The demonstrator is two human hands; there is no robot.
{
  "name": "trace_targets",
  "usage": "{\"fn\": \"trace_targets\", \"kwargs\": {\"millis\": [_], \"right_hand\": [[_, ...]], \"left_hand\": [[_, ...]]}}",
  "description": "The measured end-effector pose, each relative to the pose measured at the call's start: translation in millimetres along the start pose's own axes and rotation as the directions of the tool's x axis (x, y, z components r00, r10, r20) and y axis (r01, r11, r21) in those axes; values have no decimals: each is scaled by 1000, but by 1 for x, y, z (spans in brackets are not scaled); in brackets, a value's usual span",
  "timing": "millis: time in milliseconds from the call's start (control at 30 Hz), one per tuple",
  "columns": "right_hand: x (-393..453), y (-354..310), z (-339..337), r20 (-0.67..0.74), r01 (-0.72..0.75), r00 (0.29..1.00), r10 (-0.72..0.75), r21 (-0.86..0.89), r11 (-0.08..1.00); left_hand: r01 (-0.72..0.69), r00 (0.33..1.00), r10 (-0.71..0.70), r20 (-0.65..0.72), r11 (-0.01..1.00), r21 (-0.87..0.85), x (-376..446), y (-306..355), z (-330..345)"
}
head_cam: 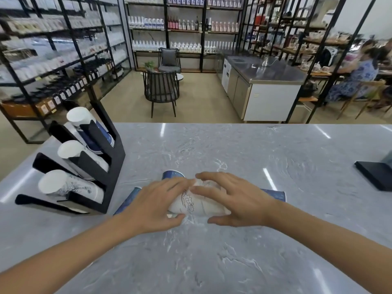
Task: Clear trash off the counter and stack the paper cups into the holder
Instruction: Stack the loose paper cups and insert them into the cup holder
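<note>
Lying on its side on the counter [212, 262], a white paper cup [197, 203] is grasped between the left hand [157, 205] and right hand [235, 200], right of the cup holder [112, 166].

Both bare forearms reach forward from the bottom corners and draw toward each other at the middle. The left hand [158, 205] lies palm down, its fingers stretched forward and a little to the right, the thumb tucked low underneath. The right hand [233, 200] faces it, palm down and tilted inward, its fingers spread and slightly bent, pointing left, with the thumb held out low. The fingertips of the two hands nearly meet. Both wrists are straight, in line with the forearms.
</note>
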State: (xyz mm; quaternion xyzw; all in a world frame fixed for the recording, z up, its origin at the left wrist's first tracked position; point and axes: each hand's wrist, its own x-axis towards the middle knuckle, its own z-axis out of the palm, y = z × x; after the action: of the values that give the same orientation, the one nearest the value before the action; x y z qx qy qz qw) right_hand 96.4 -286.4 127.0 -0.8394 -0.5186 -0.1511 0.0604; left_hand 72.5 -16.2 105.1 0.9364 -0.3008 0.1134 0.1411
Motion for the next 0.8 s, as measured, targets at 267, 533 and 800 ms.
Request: {"fn": "trace_targets", "kwargs": {"millis": [267,533,800], "right_hand": [[20,-34,29,-190,80,980,-64,74,994],[61,-81,54,-235,86,971,-42,180,980],[117,-136,83,-258,224,954,-152,277,935]], "left_hand": [[-35,996,33,-78,999,-26,-51,-18,-34],[2,995,-3,-95,1000,-7,-117,-46,-68],[8,996,-11,-90,999,-36,-181,-65,-85]]}}
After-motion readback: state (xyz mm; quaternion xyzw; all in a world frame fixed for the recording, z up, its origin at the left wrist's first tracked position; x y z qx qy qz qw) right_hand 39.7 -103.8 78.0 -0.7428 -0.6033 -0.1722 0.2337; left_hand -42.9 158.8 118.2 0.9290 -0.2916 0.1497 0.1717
